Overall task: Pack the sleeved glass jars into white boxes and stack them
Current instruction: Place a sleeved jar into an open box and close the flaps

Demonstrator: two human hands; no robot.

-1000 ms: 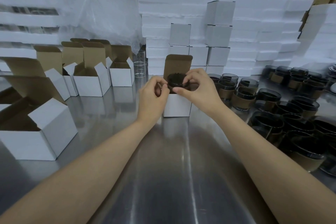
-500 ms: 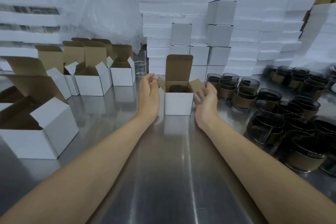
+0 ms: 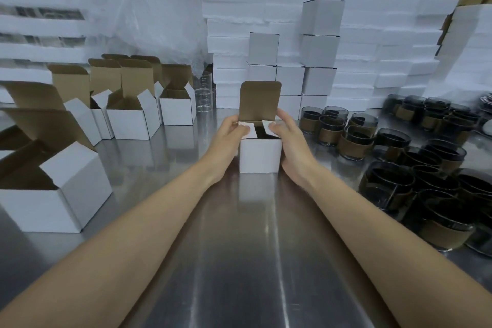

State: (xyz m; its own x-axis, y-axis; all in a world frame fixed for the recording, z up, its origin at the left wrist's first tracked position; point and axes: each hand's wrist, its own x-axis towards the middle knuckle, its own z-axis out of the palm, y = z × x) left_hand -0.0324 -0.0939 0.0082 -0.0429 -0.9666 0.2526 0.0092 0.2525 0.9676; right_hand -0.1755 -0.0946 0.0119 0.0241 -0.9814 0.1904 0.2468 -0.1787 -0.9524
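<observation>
Right at the middle of the steel table (image 3: 239, 261) stands a white box (image 3: 260, 154), upright on its base, with both hands around it. The left hand (image 3: 229, 133) grasps the box's left side, fingers wrapped toward the back and the thumb pressing the left side flap (image 3: 246, 129) inward over the opening. The right hand (image 3: 290, 138) grips the right side the same way, its thumb on the right side flap (image 3: 267, 125), which is also folded in. The two flaps do not meet, and the gap between them shows only darkness, so whatever sits inside cannot be made out. The lid (image 3: 259, 100) stands straight up at the back of the box, brown side facing the camera.

To the right, well apart from the box, a crowd of sleeved glass jars (image 3: 354, 141) covers the table, dark glass with brown bands around them, packed close together. Just behind the held box rises a stack of closed white boxes (image 3: 320, 50), several high in uneven columns. On the left sit open boxes (image 3: 133, 120) with lids raised, and a clear glass (image 3: 203, 97) stands beside the farthest of them. White foam slabs (image 3: 372, 34) are piled along the back, with a crumpled plastic bag (image 3: 149, 8) at upper left.
</observation>
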